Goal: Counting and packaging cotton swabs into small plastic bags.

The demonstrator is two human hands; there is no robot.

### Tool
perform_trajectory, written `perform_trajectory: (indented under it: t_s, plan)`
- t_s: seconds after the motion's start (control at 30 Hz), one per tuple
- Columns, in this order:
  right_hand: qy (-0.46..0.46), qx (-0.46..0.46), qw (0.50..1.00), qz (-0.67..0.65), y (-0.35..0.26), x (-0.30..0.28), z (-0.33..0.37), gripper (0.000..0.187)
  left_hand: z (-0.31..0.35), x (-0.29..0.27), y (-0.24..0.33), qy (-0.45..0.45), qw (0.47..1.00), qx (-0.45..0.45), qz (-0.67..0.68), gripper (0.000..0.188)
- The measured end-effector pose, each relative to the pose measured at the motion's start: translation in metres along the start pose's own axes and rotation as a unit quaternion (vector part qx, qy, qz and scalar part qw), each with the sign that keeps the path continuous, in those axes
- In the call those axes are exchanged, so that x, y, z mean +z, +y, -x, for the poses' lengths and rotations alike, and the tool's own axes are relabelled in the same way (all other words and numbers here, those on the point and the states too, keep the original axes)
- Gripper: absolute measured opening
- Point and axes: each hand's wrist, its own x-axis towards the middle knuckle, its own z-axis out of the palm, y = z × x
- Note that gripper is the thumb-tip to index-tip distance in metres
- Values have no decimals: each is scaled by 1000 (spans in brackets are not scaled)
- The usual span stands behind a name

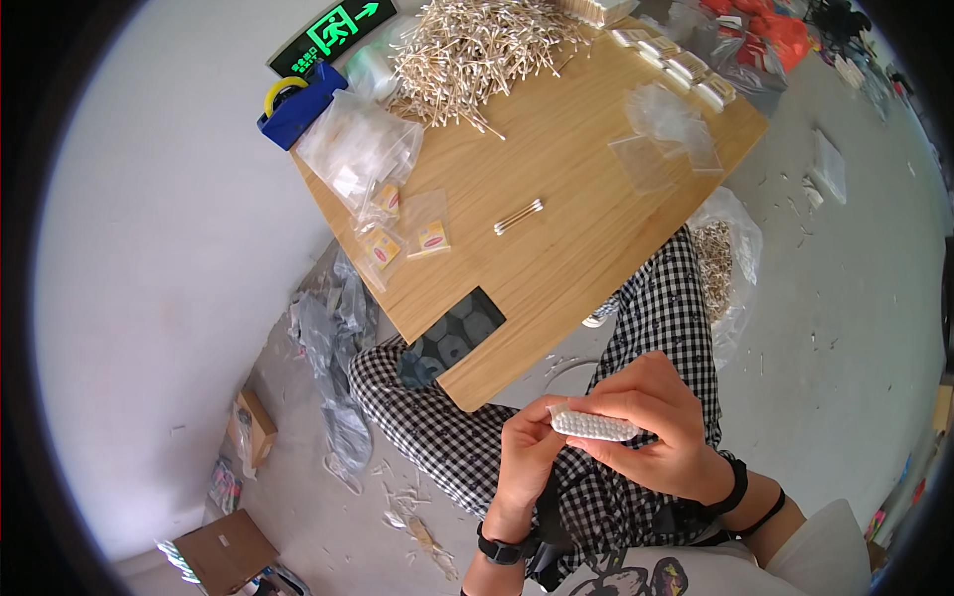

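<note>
A flat bundle of white cotton swabs point(596, 426), with round tips packed in rows, is held in the air just off the near end of the light brown wooden table point(586, 214). Its left end is pinched by the bare left hand point(528, 449), with thumb and fingers kept close together. Its right end is gripped by the bare right hand point(658, 427), with bent fingers on the side nearer the table and the thumb on the other side. Neither hand is spread wide. How hard the bundle is squeezed cannot be told.

On the table's far end, a big messy heap of thin cotton swabs point(479, 58) is piled. In the table's middle, a few loose white-tipped swabs point(519, 217) are laid side by side. On the table's left side, small clear bags with yellow-and-white cards point(431, 236) are spread out. Thin see-through plastic bags point(664, 117) are left on the table's right side.
</note>
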Motion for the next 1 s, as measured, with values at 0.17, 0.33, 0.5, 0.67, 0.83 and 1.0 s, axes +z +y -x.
perform_trajectory:
  t_s: [0.17, 0.33, 0.5, 0.67, 0.83, 1.0]
  plan:
    - [5, 55, 998, -4, 8, 1, 4, 41, 1, 8, 5, 45, 998, -9, 41, 22]
    - [-13, 114, 990, -80, 13, 2, 9, 68, 4, 8, 11, 91, 991, 42, 83, 26]
    - [-29, 138, 980, -141, 15, 2, 10, 73, 4, 15, 23, 49, 992, 88, 78, 26]
    - [-41, 170, 965, -198, 12, -1, 7, 72, 7, 19, 27, 51, 995, 64, 57, 31]
    - [-53, 193, 949, -244, 10, -3, 5, 72, 10, 20, 27, 70, 994, 84, 25, 30]
    - [-56, 185, 953, -234, 15, -6, 7, 66, 10, 27, 36, 83, 990, 99, 53, 26]
